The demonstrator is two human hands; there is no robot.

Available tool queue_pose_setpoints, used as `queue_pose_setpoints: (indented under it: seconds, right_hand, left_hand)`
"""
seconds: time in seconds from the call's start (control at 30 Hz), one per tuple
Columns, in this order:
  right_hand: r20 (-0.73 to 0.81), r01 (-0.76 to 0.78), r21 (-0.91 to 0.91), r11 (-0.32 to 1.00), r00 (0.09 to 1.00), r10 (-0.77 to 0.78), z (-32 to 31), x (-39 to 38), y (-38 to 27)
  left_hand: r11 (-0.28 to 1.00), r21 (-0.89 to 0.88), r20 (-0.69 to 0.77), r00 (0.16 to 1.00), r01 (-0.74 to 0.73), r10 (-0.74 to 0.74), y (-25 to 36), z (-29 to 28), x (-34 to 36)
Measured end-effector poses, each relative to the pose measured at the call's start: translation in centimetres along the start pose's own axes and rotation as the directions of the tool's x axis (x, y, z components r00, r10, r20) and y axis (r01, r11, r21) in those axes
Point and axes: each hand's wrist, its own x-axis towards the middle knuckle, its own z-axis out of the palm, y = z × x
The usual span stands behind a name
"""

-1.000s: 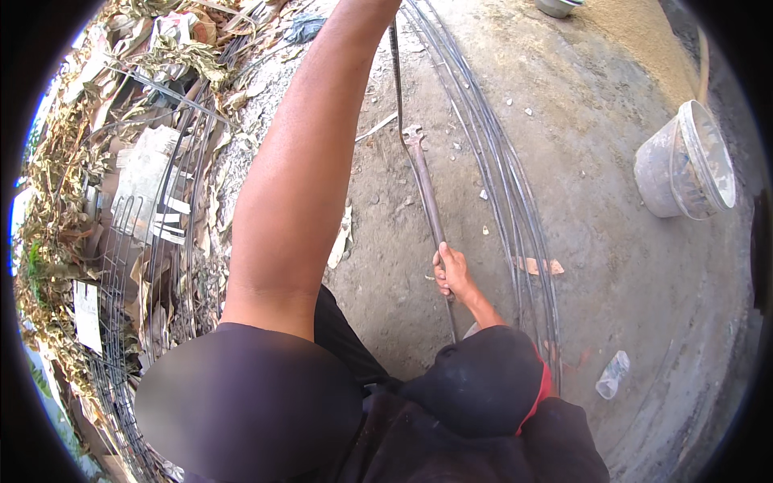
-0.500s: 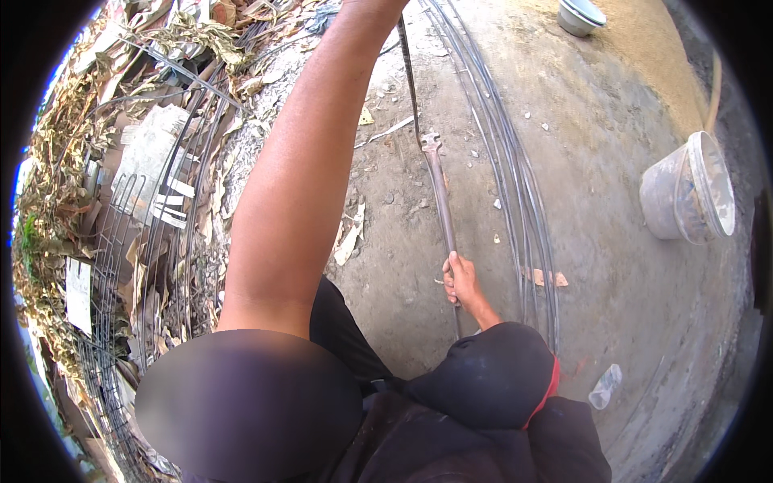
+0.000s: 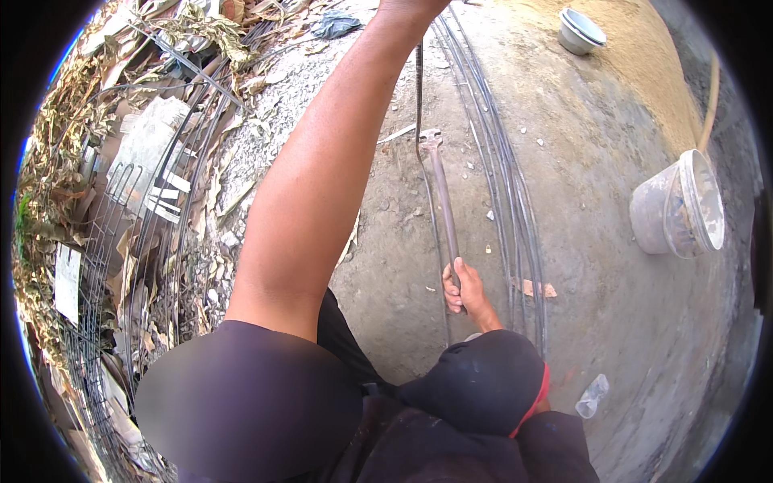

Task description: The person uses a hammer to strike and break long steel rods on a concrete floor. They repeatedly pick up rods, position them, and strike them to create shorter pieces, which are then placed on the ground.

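My right hand (image 3: 460, 290) is wrapped around the handle of a long steel rebar bending wrench (image 3: 444, 193). The wrench's notched head meets a thin dark steel rod (image 3: 419, 97). Around that head the rod has a slight bend. Its lower part runs down just left of the handle. My left arm reaches far forward, and only the wrist and part of my left hand (image 3: 412, 6) show at the top edge. The fingers are out of view; the rod's upper end runs up to that hand.
Several long steel rods (image 3: 503, 169) lie right of the wrench. Farther right are a white bucket (image 3: 664, 205), grey basins (image 3: 580, 34), a sand pile (image 3: 644, 72) and a plastic cup (image 3: 593, 396). Dry leaves, rubble and bent wire (image 3: 121, 193) cover the left side.
My left hand and the rod's upper part have shifted right. The rod's lower part now shows apart from the wrench handle. My right hand keeps its grip.
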Motion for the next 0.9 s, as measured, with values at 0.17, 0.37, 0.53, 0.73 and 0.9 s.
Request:
queue_pose_setpoints:
  seconds: [0.17, 0.37, 0.53, 0.73, 0.9]
  right_hand:
    - [0.032, -0.054, -0.052, 0.997, 0.998, 0.056, -0.9, -0.3, -2.8]
    - [0.072, -0.100, -0.070, 0.993, 0.992, 0.105, 0.4, 0.1, -3.1]
    - [0.099, -0.058, -0.079, 0.995, 0.993, 0.066, 1.9, -1.6, -5.5]
    - [0.212, -0.040, 0.255, 0.966, 0.977, -0.016, 4.5, -2.1, -5.2]
    - [0.277, -0.191, 0.669, 0.719, 0.961, -0.002, 4.5, -1.1, -4.5]
  left_hand:
    - [1.000, 0.022, -0.017, 1.000, 0.008, -0.007, -0.2, -1.1, -0.2]
    - [0.993, 0.112, -0.077, 0.996, 0.046, -0.038, 1.7, -2.0, 0.2]
    - [0.991, 0.076, 0.015, 0.993, 0.114, -0.115, 2.2, -2.0, 0.2]
    - [0.997, 0.015, -0.044, 0.997, 0.071, -0.071, -0.7, -2.0, 1.9]
    - [0.985, 0.083, -0.096, 0.985, 0.150, -0.142, -1.0, -3.7, 2.1]
